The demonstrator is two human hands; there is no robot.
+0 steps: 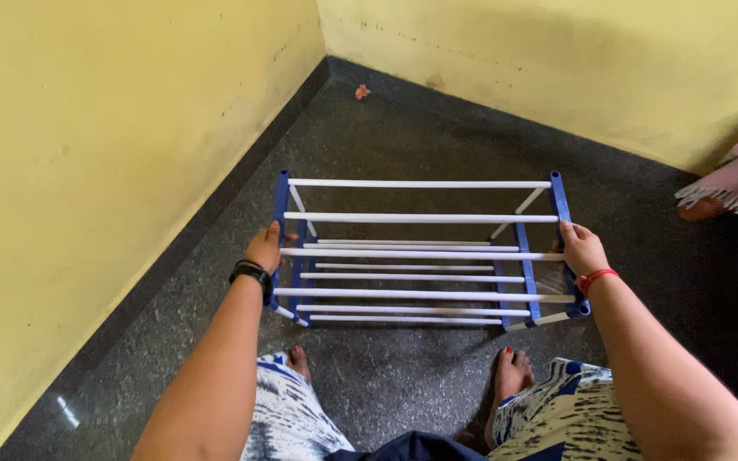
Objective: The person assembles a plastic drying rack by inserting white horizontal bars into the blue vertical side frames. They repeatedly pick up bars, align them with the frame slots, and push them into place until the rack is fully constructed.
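While both hands grip it, the blue-and-white rack (420, 252) stands on the dark floor (437, 145) near the yellow wall corner. Left hand (264, 248) is closed around the rack's left blue side frame, right hand (581, 249) closed around its right one. Bare feet (512, 373) sit just below the rack; a red scrap (361, 90) lies well beyond it.

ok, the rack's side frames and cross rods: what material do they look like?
Side frames: probably moulded plastic, matte blue, flat-sectioned bars. Cross rods: smooth white tubes with a slight sheen, plastic or painted metal; the look leaves it open. Left hand and right hand each grip a frame.
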